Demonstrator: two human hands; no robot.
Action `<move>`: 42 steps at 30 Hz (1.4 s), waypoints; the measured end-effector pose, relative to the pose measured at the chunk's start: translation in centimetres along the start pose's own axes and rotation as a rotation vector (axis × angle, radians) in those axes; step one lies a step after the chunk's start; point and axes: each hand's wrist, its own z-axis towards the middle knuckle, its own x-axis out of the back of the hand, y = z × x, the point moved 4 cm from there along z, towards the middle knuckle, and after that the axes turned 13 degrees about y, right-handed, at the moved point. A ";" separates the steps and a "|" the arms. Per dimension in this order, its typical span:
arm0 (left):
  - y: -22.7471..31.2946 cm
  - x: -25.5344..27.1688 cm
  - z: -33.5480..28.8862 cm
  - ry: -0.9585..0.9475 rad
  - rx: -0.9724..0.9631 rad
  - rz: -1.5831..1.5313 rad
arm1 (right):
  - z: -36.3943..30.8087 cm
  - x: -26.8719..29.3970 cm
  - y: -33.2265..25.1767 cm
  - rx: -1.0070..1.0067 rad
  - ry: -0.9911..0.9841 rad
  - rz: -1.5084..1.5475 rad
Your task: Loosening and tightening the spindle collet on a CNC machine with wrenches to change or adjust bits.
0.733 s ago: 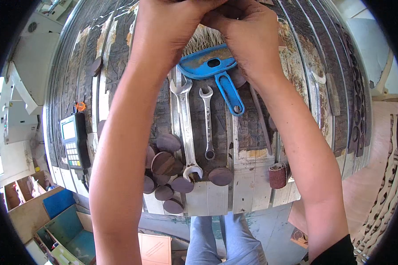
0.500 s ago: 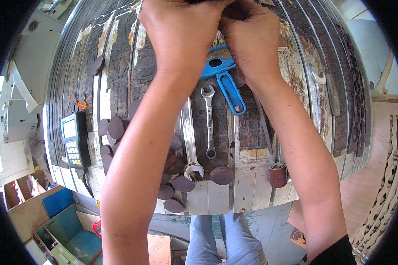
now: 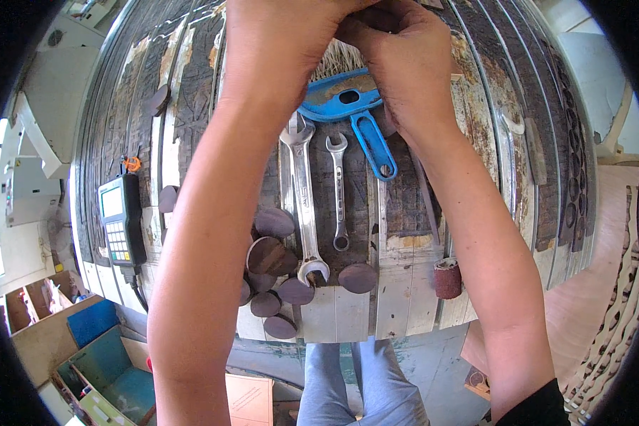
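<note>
Okay, I see left hand and right hand meet at the workbench's far edge, fingers curled together; what they grip I cannot tell. Blue brush lies just beneath them, two wrenches beside it, wooden discs near front edge.

- The left hand and right hand meet at the picture's top edge; their fingertips are cut off, so whatever they pinch cannot be told.
- The brush just below the right hand shows only its blue back and handle; its bristles run under both hands.
- Near the left forearm, some dark discs lie partly hidden behind it.
</note>
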 end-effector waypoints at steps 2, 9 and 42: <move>-0.5 0.6 0.6 -0.098 0.004 -0.121 | 0.0 0.2 0.0 0.045 -0.021 -0.012; 1.2 0.0 -0.8 -0.020 -0.052 0.225 | 0.8 0.5 1.0 0.015 -0.007 0.041; -2.3 1.6 2.0 -0.149 -0.014 -0.068 | 1.2 -0.4 0.4 0.104 -0.138 -0.041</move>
